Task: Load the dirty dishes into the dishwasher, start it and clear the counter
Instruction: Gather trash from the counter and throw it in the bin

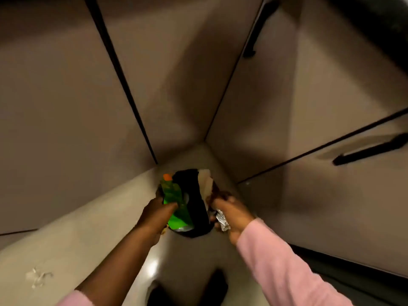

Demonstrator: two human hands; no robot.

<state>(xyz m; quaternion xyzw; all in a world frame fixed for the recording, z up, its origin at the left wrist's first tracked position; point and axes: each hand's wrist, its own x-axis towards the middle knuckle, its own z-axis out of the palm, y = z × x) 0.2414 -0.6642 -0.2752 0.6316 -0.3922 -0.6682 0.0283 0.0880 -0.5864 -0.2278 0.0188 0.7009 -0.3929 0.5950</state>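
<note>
Over the black bin, green packet in left hand.

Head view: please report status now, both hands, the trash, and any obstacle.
Left hand grips green packet. Right hand grips crumpled foil. Both over black bin bag in floor corner. Paper scrap on floor, apart; nothing blocking.

The black, bag-lined bin sits low in the corner where two walls of flat beige cabinet fronts meet, so reach behind it is closed on both sides. Its mouth is largely filled by a bright green packet with an orange patch and pale crumpled paper. The pale floor in front of the bin lies open, apart from small white scraps well to the left.
</note>
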